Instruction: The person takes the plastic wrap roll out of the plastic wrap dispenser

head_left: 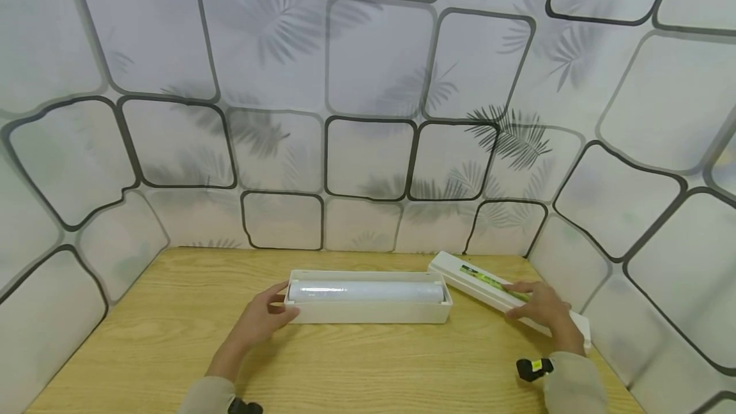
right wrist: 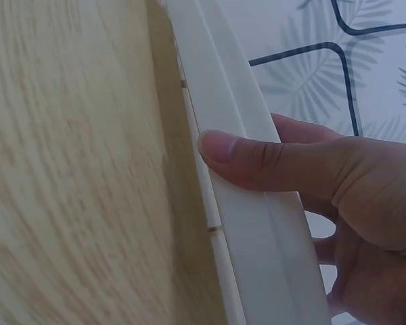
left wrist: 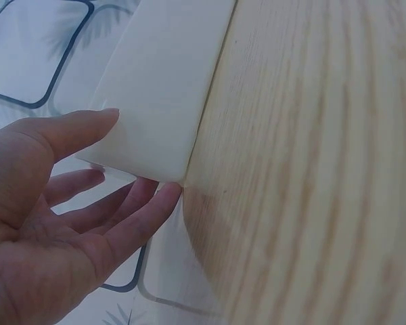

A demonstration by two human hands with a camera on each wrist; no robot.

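A long white cling film box (head_left: 368, 314) stands lidless on the wooden table, and a glossy roll of cling film (head_left: 368, 291) lies inside it. My left hand (head_left: 261, 318) holds the box's left end, with the thumb on the front wall and the fingers around the end, as the left wrist view also shows. To the right, my right hand (head_left: 543, 306) grips the long white lid (head_left: 477, 283), thumb on the near side and fingers on the far side. That lid carries a green label and lies at a slant, its far end close to the box's right end.
The wooden table (head_left: 368, 366) spreads in front of the box. Behind and on both sides rise walls covered with a patterned sheet (head_left: 368, 158). A dark wrist camera (head_left: 533, 369) sits by the right sleeve.
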